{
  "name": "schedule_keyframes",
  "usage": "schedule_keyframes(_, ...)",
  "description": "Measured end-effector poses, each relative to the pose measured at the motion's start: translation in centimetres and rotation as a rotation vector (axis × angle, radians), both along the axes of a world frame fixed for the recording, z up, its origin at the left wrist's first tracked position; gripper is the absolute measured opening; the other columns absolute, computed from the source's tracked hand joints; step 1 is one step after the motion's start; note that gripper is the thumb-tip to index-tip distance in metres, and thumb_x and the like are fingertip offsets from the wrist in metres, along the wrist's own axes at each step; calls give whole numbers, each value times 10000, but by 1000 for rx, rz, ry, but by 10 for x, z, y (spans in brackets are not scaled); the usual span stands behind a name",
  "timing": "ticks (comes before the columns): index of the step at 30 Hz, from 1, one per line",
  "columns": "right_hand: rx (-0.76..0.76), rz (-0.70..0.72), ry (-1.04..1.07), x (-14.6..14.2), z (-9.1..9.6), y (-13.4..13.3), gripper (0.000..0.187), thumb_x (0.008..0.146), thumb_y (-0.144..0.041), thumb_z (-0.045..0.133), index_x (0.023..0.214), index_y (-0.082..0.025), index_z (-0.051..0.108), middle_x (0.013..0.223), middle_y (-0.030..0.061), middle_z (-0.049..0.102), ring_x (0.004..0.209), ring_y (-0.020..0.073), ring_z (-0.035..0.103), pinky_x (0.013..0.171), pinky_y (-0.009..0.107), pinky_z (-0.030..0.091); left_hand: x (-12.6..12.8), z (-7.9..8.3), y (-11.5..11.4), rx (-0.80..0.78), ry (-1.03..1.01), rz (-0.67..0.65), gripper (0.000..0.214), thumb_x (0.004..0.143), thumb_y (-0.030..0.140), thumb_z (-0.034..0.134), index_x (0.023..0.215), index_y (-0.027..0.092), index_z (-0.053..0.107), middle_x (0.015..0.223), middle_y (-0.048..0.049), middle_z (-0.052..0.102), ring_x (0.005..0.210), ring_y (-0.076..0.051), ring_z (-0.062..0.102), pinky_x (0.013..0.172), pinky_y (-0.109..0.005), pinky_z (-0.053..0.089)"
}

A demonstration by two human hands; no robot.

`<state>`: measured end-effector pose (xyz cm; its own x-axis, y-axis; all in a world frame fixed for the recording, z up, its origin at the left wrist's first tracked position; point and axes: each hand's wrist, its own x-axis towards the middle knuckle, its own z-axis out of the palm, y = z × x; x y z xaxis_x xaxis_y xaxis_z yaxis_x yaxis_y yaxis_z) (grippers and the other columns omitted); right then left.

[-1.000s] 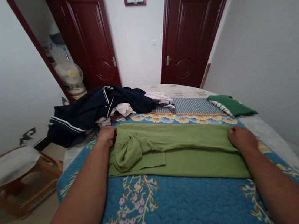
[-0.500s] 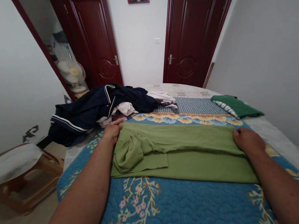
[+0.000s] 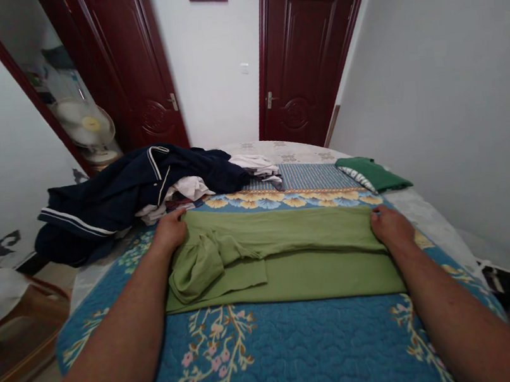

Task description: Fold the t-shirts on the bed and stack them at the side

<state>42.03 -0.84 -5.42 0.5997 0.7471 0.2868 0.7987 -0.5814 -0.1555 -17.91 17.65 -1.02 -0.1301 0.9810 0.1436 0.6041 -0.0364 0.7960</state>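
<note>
A green T-shirt [image 3: 315, 271] lies folded lengthwise on a blue quilted bedspread [image 3: 318, 354]. One short sleeve is doubled over and bunched near its left end. My left hand [image 3: 172, 230] is closed on the shirt's far left corner, with the thumb side toward the cloth. At the right end, my right hand [image 3: 390, 225] pinches the upper edge, its fingers curled in. Between the two hands the fabric lies stretched fairly flat, with a loose crease along its length. Some fingertips of both hands are hidden by the hands themselves.
Beyond the shirt lies a heap of dark navy clothing [image 3: 124, 185] with white stripes, and pale garments [image 3: 255, 164] beside it. A folded green garment [image 3: 374, 174] sits at the far right. A wooden stool [image 3: 4, 343] stands at left, a fan [image 3: 86, 123] in the doorway.
The view has turned slightly right, so the scene sits further left. My left index finger, stretched out before, is now drawn in on the shirt's corner. My right hand keeps its pinch.
</note>
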Motion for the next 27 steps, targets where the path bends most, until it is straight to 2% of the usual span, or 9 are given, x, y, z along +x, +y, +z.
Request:
schedule_keyframes(3, 15, -23, -41, -4, 7, -1, 439, 999, -314, 451, 1298, -151, 728, 1204, 224, 718, 1033, 327, 704, 869, 439, 547, 3, 2, -6, 133, 153, -35, 548, 671, 135, 649, 1206, 153, 764, 1387, -171, 687, 1403, -374, 541, 1198, -454, 417)
schedule_keyframes(6, 92, 16, -159, -22, 19, 2, 412, 984, -265, 481, 1284, -124, 725, 1210, 231, 698, 1079, 324, 672, 914, 426, 525, 9, 2, -13, 367, 392, -157, 555, 796, 222, 604, 1338, 171, 712, 1579, -156, 535, 1474, -354, 480, 1256, -488, 361)
schedule_keyframes(8, 175, 171, -216, -45, 25, 7, 402, 998, -262, 467, 1280, -105, 706, 1234, 225, 692, 1154, 328, 639, 990, 432, 505, 13, 0, -15, 408, 479, -311, 533, 867, 307, 581, 1378, 203, 693, 1561, -132, 565, 1429, -326, 536, 1237, -469, 400)
schedule_keyframes(11, 216, 544, -203, -88, 23, 17, 417, 1030, -312, 457, 1328, -110, 669, 1329, 206, 672, 1276, 318, 590, 1113, 442, 460, 17, -9, -16, 280, 522, -563, 542, 938, 455, 532, 1395, 205, 682, 1468, -132, 663, 1369, -305, 600, 1207, -444, 439)
schedule_keyframes(13, 157, 729, -153, -112, 15, 21, 458, 1048, -377, 462, 1390, -132, 641, 1414, 193, 643, 1340, 307, 564, 1164, 442, 436, 18, -16, -14, 200, 540, -664, 598, 968, 524, 466, 1399, 169, 679, 1486, -155, 656, 1403, -308, 579, 1229, -450, 412)
schedule_keyframes(15, 55, 790, -113, -125, 6, 23, 514, 1065, -440, 441, 1453, -146, 609, 1497, 184, 601, 1391, 310, 540, 1190, 463, 420, 16, -21, -12, 166, 549, -700, 655, 986, 552, 406, 1418, 134, 666, 1532, -174, 617, 1454, -310, 537, 1260, -458, 368)
schedule_keyframes(19, -111, 651, -88, -114, -2, 23, 609, 1083, -533, 367, 1545, -178, 544, 1628, 170, 486, 1493, 342, 453, 1217, 536, 378, 9, -23, -8, 141, 559, -720, 676, 989, 543, 397, 1472, 127, 625, 1586, -180, 565, 1500, -305, 489, 1285, -470, 326)
schedule_keyframes(24, -191, 347, -27, -62, -1, 16, 671, 1078, -606, 292, 1601, -231, 481, 1688, 159, 405, 1544, 377, 378, 1218, 669, 314, 5, -21, -6, 96, 563, -684, 686, 963, 521, 447, 1495, 117, 602, 1623, -188, 520, 1543, -315, 433, 1300, -479, 285)
schedule_keyframes(27, -193, 193, 11, -32, -3, 7, 689, 1069, -617, 277, 1598, -232, 490, 1669, 185, 422, 1522, 394, 406, 1201, 691, 316, 6, -18, -10, 83, 525, -631, 661, 935, 507, 496, 1454, 124, 639, 1589, -183, 562, 1511, -318, 476, 1277, -452, 327)
